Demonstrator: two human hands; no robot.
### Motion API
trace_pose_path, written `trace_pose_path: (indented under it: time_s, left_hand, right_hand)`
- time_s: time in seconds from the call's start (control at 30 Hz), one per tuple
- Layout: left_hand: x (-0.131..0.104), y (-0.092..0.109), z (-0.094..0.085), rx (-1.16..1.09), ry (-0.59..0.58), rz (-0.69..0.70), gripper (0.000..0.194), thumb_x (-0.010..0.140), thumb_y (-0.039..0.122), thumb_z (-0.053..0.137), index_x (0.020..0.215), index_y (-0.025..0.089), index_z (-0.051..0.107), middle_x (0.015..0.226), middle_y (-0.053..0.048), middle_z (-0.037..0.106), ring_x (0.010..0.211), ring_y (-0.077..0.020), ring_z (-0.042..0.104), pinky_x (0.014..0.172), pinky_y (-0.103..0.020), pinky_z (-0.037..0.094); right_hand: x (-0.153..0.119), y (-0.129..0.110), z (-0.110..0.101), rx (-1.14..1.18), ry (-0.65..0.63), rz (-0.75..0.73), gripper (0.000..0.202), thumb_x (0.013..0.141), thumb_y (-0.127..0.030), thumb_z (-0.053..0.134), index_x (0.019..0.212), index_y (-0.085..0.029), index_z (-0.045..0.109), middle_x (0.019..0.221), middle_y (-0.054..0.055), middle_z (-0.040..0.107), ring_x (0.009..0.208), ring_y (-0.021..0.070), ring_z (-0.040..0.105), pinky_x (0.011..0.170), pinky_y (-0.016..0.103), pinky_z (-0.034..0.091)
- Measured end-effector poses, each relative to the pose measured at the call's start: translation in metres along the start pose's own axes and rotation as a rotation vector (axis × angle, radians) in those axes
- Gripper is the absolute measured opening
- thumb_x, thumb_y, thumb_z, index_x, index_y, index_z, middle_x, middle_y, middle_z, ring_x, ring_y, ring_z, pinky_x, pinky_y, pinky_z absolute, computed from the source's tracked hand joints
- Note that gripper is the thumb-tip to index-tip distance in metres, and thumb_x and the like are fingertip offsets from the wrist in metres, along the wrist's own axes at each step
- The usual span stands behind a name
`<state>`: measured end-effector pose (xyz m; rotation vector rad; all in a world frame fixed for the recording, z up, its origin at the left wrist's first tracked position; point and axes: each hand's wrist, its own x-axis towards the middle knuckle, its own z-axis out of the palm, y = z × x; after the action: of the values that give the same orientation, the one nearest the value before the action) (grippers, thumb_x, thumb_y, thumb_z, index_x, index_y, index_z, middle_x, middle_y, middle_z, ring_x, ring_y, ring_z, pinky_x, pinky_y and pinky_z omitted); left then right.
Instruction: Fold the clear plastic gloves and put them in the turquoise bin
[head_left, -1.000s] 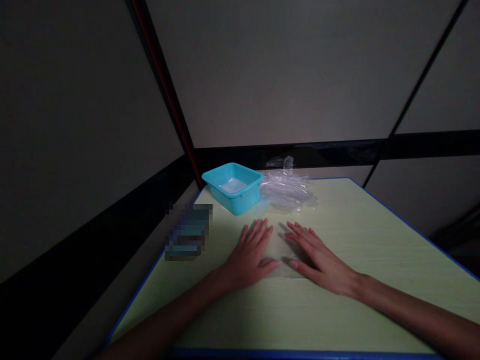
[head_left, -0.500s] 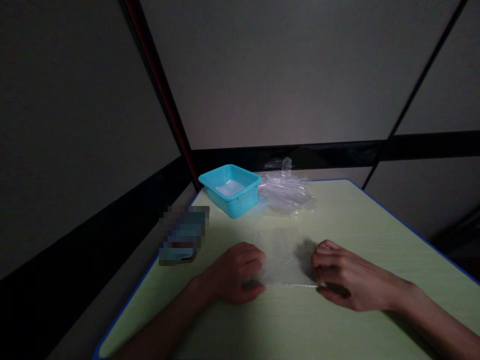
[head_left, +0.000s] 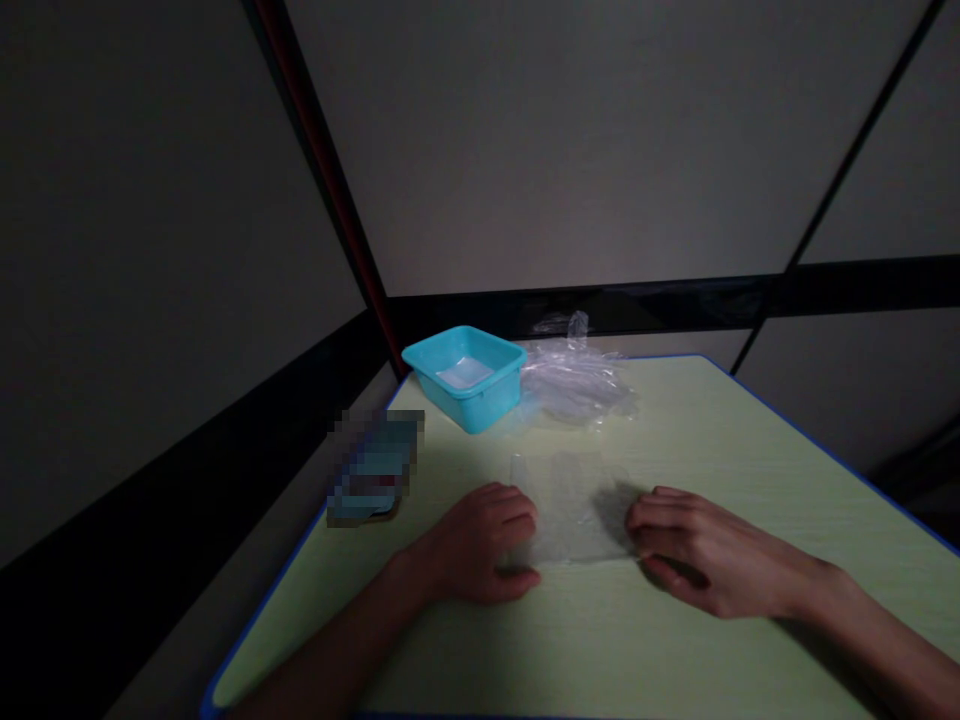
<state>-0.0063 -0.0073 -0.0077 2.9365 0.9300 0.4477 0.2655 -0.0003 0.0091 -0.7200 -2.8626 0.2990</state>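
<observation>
A clear, flat plastic bag point(head_left: 574, 510) lies on the table between my two hands. My left hand point(head_left: 491, 545) rests at its left edge, fingers curled over and thumb held apart, with a gap between them. On the other side, my right hand point(head_left: 697, 550) has its fingers bent and its thumb close to the forefinger at the bag's near right corner. The fingertips there hide the bag's edge. A shadow from the right hand falls across the bag.
A turquoise plastic basket point(head_left: 491, 405) stands at the far left of the pale green table point(head_left: 750, 440), with a white piece inside. Beside it lies a heap of clear plastic bags point(head_left: 581, 385). A blurred-out object point(head_left: 379, 465) lies near the left edge. Walls stand behind and to the left.
The whole view has shifted slightly. The bag's near edge has lost its bright glint and looks a little wavier. Both hands stay at the bag's sides.
</observation>
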Motion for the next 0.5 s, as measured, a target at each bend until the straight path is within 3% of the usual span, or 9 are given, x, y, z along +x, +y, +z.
trace_pose_path:
  time_s: [0.27,0.5]
  left_hand:
    - [0.001,-0.001,-0.002,-0.005,-0.063,0.002,0.024,0.068,0.037,0.058,0.078,0.017,0.05,0.089,-0.004,0.056,0.082,-0.0181,0.051,0.078,-0.031,0.038]
    - [0.001,0.003,-0.001,0.051,-0.057,0.014,0.015,0.071,0.028,0.054,0.08,0.016,0.052,0.089,-0.004,0.058,0.081,-0.0179,0.051,0.077,-0.03,0.037]
  right_hand:
    - [-0.003,0.009,0.003,0.198,0.208,0.04,0.019,0.085,-0.022,0.041,0.095,-0.018,0.057,0.084,0.007,0.062,0.074,0.0156,0.059,0.066,0.028,0.047]
    - [0.002,0.016,0.008,0.169,0.245,0.026,0.02,0.088,-0.021,0.038,0.091,-0.016,0.057,0.084,0.008,0.06,0.077,0.0156,0.057,0.068,0.029,0.046]
